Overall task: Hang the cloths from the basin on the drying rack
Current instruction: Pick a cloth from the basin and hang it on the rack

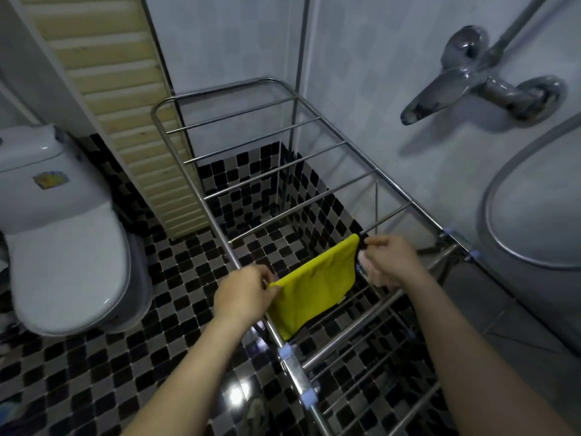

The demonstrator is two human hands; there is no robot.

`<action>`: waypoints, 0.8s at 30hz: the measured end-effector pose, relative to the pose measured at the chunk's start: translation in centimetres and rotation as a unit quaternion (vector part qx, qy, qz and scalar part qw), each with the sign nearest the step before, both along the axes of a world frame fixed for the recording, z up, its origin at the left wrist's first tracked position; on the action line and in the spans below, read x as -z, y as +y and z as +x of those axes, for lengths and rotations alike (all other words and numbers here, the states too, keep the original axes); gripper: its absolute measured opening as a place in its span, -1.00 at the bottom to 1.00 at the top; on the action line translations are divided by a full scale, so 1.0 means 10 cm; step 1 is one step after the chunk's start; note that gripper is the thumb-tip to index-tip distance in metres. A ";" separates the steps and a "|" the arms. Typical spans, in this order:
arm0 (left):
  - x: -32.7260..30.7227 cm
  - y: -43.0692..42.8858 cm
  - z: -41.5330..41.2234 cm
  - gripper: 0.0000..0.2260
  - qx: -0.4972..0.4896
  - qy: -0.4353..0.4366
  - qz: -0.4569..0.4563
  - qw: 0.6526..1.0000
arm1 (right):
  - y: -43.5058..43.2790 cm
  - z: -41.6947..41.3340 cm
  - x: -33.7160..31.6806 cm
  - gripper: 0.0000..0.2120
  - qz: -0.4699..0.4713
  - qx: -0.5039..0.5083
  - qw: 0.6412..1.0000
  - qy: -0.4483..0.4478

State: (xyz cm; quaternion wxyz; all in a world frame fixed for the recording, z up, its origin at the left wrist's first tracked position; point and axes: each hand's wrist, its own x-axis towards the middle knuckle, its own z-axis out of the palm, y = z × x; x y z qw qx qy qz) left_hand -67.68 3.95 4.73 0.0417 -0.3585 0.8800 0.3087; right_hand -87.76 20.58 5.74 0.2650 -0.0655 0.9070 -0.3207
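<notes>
One square yellow cloth [314, 284] draped over near rail of tubular steel drying rack [220, 89]. Left hand [242, 294] pinches left top corner, right hand [386, 259] pinches right corner. Other rails bare; further cloths unseen. Judged early stage.

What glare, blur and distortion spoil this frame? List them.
Head view: dim bluish light; a bright glare patch on the glossy floor tiles; wide-angle lens bows the drying rack rails; the tap looks soft; the yellow cloth is sharpest.
</notes>
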 end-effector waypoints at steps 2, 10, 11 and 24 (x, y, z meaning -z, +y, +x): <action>-0.01 -0.01 -0.01 -0.87 0.004 0.007 -0.012 1.000 | -0.07 -0.01 0.13 -0.57 -0.016 0.001 1.000 -0.009; 0.03 -0.04 0.08 -0.86 -0.093 0.114 0.057 0.987 | -0.15 -0.11 0.34 -0.81 -0.090 0.068 0.993 0.025; 0.04 -0.04 0.09 -0.87 -0.115 0.138 0.065 0.982 | -0.14 -0.15 0.30 -0.79 -0.102 0.076 0.991 0.034; 0.12 -0.08 0.12 -0.79 0.004 0.036 -0.064 0.997 | -0.22 -0.34 0.31 -0.88 -0.025 0.010 0.988 0.150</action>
